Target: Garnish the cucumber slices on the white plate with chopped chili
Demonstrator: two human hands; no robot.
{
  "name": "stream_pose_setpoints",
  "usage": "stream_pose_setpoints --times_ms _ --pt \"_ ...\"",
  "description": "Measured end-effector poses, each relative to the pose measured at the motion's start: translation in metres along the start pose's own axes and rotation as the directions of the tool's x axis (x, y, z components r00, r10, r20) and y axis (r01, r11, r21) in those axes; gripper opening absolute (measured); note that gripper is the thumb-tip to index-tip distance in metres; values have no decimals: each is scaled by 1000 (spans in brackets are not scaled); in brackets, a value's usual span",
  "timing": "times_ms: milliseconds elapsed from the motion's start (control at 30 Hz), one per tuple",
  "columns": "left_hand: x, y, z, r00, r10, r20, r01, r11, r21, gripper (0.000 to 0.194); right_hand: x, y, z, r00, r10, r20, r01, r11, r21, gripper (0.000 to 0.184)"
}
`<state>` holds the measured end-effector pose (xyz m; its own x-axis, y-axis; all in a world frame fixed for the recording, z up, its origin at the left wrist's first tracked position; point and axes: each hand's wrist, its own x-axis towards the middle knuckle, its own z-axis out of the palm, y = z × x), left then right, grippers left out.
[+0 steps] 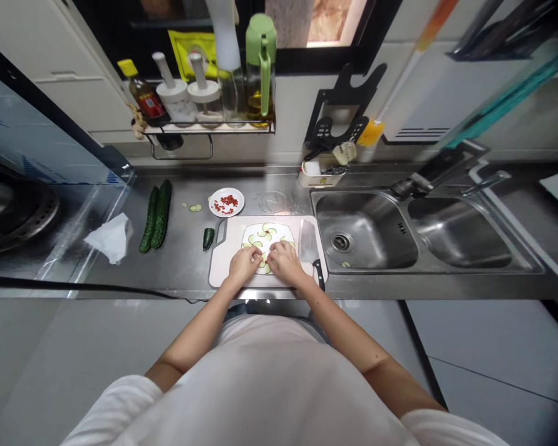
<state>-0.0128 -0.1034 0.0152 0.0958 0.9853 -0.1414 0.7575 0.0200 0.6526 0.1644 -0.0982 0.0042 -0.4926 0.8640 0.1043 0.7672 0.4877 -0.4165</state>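
My left hand [243, 261] and my right hand [283, 259] rest side by side on the near half of a white plate [268, 236] that lies on a pale cutting board [235, 238]. Cucumber slices [266, 230] lie spread over the plate. Both hands have fingers curled down onto the slices, fingertips meeting near the plate's middle; whether either one pinches a slice is hidden. A cleaver [307, 243] lies flat on the board's right side, its black handle [319, 277] pointing toward me.
Two whole cucumbers [156, 217] and a cucumber end [208, 238] lie left of the board, beside a crumpled tissue [110, 238]. A small dish of chopped red chilli [226, 202] sits behind. A double sink [367, 231] is at right, a stove [13, 210] at left, a bottle rack [214, 105] behind.
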Motion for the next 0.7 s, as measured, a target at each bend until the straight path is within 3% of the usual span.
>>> stream_pose_setpoints --times_ms 300,700 --pt "-3 8 8 997 -45 55 35 985 166 8 1 -1 3 1000 -12 19 12 1000 -10 16" --pt "-2 8 13 996 -64 63 48 971 236 11 -2 2 6 1000 21 18 -21 1000 3 14"
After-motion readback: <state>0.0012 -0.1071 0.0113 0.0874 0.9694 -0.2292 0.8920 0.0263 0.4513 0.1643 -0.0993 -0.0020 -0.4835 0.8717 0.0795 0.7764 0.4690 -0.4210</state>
